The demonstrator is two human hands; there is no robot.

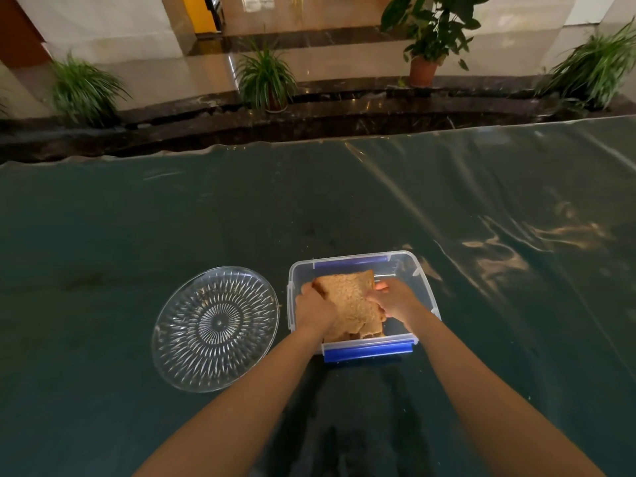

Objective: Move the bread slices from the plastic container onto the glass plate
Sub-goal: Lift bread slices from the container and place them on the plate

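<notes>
A clear plastic container (421, 284) with blue clips sits on the table, near its front. Brown bread slices (349, 294) lie stacked inside it. My left hand (315, 313) grips the stack's left edge and my right hand (395, 301) grips its right edge, both inside the container. How many slices each hand holds is hidden. Left of the container, a cut-pattern glass plate (215, 328) lies flat with nothing on it.
The table (378, 201) is covered with dark green cloth under a wrinkled clear plastic sheet. Beyond its far edge runs a dark marble ledge with potted plants (265, 77), and a glossy floor lies behind.
</notes>
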